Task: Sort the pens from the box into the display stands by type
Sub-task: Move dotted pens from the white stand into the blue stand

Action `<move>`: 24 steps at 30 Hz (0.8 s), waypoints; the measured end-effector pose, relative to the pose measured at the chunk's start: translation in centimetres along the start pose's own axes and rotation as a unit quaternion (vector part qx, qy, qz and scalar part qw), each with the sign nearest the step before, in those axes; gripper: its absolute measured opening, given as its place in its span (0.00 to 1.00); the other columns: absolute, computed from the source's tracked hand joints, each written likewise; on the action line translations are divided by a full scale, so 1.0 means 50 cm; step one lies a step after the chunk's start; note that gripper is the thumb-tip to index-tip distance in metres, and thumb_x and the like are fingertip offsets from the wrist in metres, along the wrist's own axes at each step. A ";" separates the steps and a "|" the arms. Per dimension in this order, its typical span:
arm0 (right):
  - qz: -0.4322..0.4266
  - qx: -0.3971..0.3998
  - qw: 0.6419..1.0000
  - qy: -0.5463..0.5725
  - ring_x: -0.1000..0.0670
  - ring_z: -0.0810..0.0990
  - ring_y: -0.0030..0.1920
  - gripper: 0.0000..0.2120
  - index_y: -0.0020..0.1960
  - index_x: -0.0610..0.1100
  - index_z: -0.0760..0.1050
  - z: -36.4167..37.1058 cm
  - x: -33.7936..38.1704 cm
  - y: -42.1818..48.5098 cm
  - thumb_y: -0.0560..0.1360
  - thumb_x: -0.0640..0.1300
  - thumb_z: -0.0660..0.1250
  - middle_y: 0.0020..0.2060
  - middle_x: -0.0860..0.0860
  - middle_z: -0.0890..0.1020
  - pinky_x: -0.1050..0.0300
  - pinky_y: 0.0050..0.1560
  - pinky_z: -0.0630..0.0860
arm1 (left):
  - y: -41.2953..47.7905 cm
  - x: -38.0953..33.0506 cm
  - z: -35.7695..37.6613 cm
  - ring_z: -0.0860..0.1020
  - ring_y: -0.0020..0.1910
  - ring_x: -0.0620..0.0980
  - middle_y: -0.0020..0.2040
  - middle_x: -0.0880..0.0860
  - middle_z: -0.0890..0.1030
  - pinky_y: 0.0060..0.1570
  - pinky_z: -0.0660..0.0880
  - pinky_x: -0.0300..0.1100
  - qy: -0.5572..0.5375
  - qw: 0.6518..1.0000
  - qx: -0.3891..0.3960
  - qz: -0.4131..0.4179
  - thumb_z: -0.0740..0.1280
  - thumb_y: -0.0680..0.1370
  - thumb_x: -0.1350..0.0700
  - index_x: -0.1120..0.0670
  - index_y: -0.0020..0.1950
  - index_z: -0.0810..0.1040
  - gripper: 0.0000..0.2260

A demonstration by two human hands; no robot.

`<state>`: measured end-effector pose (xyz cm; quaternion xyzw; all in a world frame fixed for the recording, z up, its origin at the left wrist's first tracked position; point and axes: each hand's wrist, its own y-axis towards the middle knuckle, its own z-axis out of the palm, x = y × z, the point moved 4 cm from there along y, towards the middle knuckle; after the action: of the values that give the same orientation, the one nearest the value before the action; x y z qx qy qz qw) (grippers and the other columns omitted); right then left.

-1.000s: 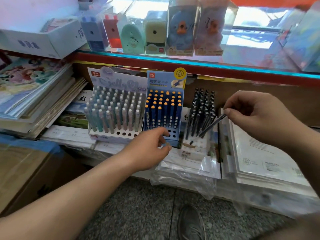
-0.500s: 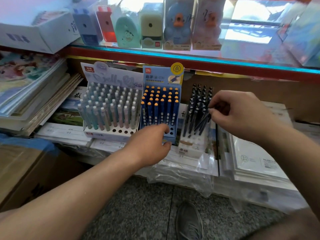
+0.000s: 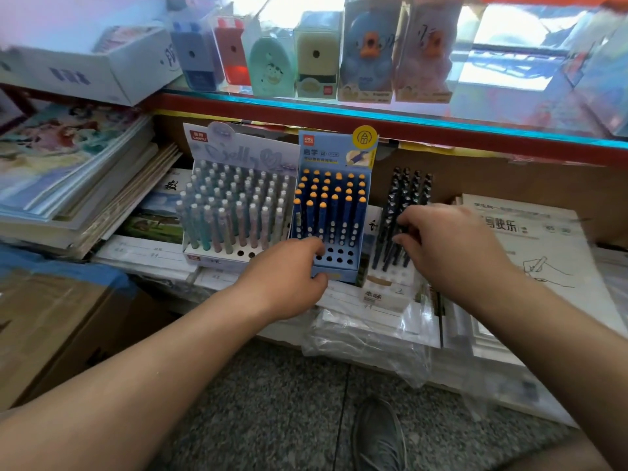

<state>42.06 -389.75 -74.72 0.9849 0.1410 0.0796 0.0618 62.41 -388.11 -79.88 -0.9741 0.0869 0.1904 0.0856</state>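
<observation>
Three display stands sit side by side on a low shelf. The pastel stand (image 3: 217, 258) holds several pale pens (image 3: 234, 212). The blue stand (image 3: 343, 266) holds several blue pens with orange tips (image 3: 333, 212); its front holes are bare. The white stand (image 3: 387, 294) holds several black pens (image 3: 407, 188). My left hand (image 3: 289, 277) grips the blue stand's front left corner, thumb below and fingers on top. My right hand (image 3: 452, 246) is curled among the black pens and pinches one of them low in the white stand; my fingers hide its top.
Stacked notebooks (image 3: 68, 171) lie to the left and workbooks (image 3: 530, 239) to the right. A red shelf edge (image 3: 373, 124) overhangs the stands, with boxed sharpeners (image 3: 316, 56) above. A cardboard box (image 3: 51, 328) stands lower left. Plastic-wrapped paper (image 3: 370, 338) lies under the stands, and a shoe (image 3: 379, 433) is on the floor.
My right hand has carried the black pen left and down from beside the white stand into the group of black pens. My left hand has stayed on the blue stand.
</observation>
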 end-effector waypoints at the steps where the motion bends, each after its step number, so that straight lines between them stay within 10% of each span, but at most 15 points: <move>1: 0.004 0.000 1.000 0.003 0.45 0.81 0.51 0.11 0.59 0.47 0.79 -0.001 0.003 0.000 0.81 0.52 0.67 0.49 0.49 0.83 0.47 0.53 0.79 | -0.005 0.005 -0.005 0.77 0.59 0.50 0.64 0.49 0.78 0.57 0.78 0.51 0.000 1.000 -0.002 -0.003 0.64 0.81 0.47 0.49 0.73 0.71 0.20; 6: -0.002 -0.048 0.999 0.001 0.49 0.79 0.43 0.13 0.58 0.50 0.77 -0.041 0.042 -0.004 0.80 0.58 0.65 0.43 0.53 0.80 0.53 0.39 0.77 | -0.042 0.029 -0.044 0.78 0.58 0.51 0.62 0.49 0.80 0.57 0.78 0.51 0.000 1.000 -0.019 -0.024 0.65 0.81 0.47 0.50 0.71 0.72 0.19; 14: -0.235 0.123 0.960 0.092 0.51 0.79 0.50 0.13 0.61 0.52 0.77 -0.006 0.310 -0.010 0.80 0.56 0.65 0.49 0.55 0.81 0.48 0.52 0.80 | -0.203 0.145 -0.169 0.79 0.50 0.46 0.52 0.46 0.80 0.52 0.79 0.48 0.004 0.984 -0.089 -0.154 0.67 0.80 0.47 0.47 0.66 0.75 0.15; 24: -0.459 0.199 0.856 0.131 0.46 0.80 0.54 0.12 0.61 0.51 0.77 0.048 0.728 -0.126 0.80 0.53 0.64 0.53 0.50 0.82 0.49 0.52 0.80 | -0.652 0.343 -0.300 0.80 0.50 0.51 0.53 0.49 0.81 0.52 0.78 0.48 0.025 0.886 -0.158 -0.434 0.65 0.81 0.45 0.49 0.64 0.74 0.14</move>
<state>75.26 -373.50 -72.91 0.7802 0.5965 0.1412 -0.1247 89.98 -361.82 -68.43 -0.9196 -0.3739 0.1205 0.0026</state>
